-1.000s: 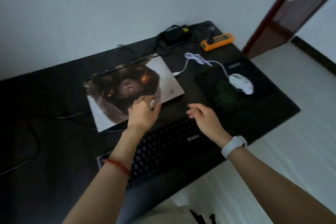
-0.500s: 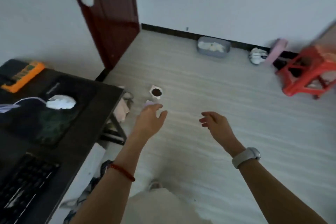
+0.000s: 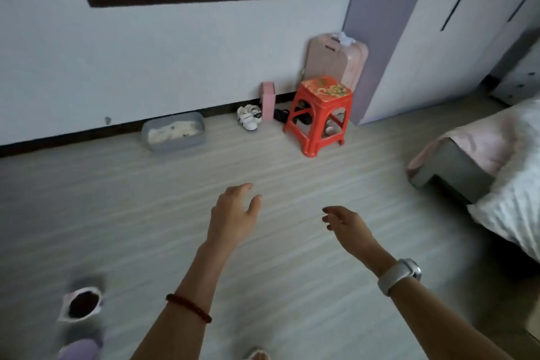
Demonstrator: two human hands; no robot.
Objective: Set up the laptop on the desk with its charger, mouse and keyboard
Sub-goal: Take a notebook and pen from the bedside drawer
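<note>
Pale wooden floor (image 3: 292, 286) fills most of the view, and no tabletop shows at all. Both hands hang in the air above it, and they hold nothing. On the left hand (image 3: 232, 218) the fingers are loose and spread apart. On the right hand (image 3: 347, 223) the fingers curl softly, but nothing is in them. A red bead bracelet (image 3: 190, 307) sits on the left wrist, and a pale watch (image 3: 399, 275) sits on the right wrist.

None of the laptop, charger, mouse or keyboard can be seen from here, so I cannot tell where they lie.

Low on the left, a small open bag (image 3: 82, 304) with dark stuff inside stands on the floor. A careless step could knock it over and spill it.

Farther off, a grey tray (image 3: 174, 133) rests by the wall, with little white shoes (image 3: 248, 117) near it. A red stool (image 3: 321, 115) stands in front of a pink suitcase (image 3: 336, 60). On the right is the corner of a bed (image 3: 482, 161), which someone walking that way could bump.
</note>
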